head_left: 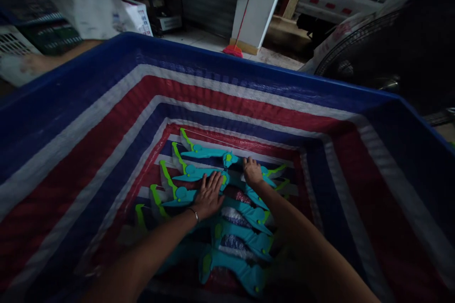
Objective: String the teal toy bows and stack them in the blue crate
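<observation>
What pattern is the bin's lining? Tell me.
The lining has red, white and blue stripes, shown in the head view.

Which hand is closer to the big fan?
Right. The right hand is in the tub, on the fan's side, not touching it; the left hand is farther off, over the bows.

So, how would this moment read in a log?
left hand: spread flat on toy bows | right hand: at farthest bow | bows: lined up on striped sheet in blue bin
</observation>
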Demonstrator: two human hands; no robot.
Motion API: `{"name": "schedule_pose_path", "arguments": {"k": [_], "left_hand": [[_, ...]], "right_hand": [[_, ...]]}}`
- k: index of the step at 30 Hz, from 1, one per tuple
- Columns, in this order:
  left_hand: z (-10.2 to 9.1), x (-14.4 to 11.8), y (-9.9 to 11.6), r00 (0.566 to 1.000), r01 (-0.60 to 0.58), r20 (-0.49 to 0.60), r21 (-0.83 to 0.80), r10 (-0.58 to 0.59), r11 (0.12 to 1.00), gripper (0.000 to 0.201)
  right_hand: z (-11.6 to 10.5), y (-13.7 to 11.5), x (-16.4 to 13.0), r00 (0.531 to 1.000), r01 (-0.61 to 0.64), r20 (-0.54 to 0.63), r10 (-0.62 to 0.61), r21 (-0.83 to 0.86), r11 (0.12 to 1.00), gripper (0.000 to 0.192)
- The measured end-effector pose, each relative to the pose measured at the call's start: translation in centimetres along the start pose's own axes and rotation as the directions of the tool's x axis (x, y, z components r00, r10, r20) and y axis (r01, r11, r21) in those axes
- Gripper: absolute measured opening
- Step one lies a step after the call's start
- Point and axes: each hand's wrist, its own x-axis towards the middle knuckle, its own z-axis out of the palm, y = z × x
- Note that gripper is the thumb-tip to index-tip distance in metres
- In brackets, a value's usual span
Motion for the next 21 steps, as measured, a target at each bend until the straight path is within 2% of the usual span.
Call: {"name": "schedule_pose_path", "arguments": {"k": [4, 7, 9, 11, 15, 21], "left_hand": [[-0.2, 0.0, 0.0, 1.000, -0.004, -0.005, 0.003, 0.004, 1.000, 0.069], [0.0, 0.0, 0.0, 1.000, -0.011, -0.022, 0.005, 0.011, 1.000, 0.067], [0.2, 0.0, 0.0, 0.999, -0.013, -0.040, 0.011, 0.013, 1.000, 0.064], [0.4, 0.0, 0.0, 0.998, -0.012, -0.057, 0.019, 0.014, 1.000, 0.061], [0.7, -0.1, -0.1, 0.997, -0.019, -0.068, 0.028, 0.021, 0.999, 0.063], [0.7, -0.1, -0.2, 0.998, -0.019, -0.059, 0.009, 0.019, 1.000, 0.066]], "right_hand": [[-4.9, 3.3, 0.1, 0.990, 0.142, 0.013, -0.143, 0.067, 0.988, 0.044], [-8.3, 5.8, 0.9, 0.952, 0.276, 0.097, -0.290, 0.142, 0.951, 0.045], [-9.5, 6.9, 1.8, 0.920, 0.338, 0.145, -0.365, 0.185, 0.923, 0.044], [-9.8, 7.4, 2.5, 0.897, 0.368, 0.177, -0.404, 0.205, 0.907, 0.042], [-9.1, 7.3, 3.4, 0.879, 0.386, 0.208, -0.430, 0.221, 0.896, 0.041], [-8.2, 7.5, 3.4, 0.894, 0.365, 0.185, -0.408, 0.225, 0.903, 0.045]]}}
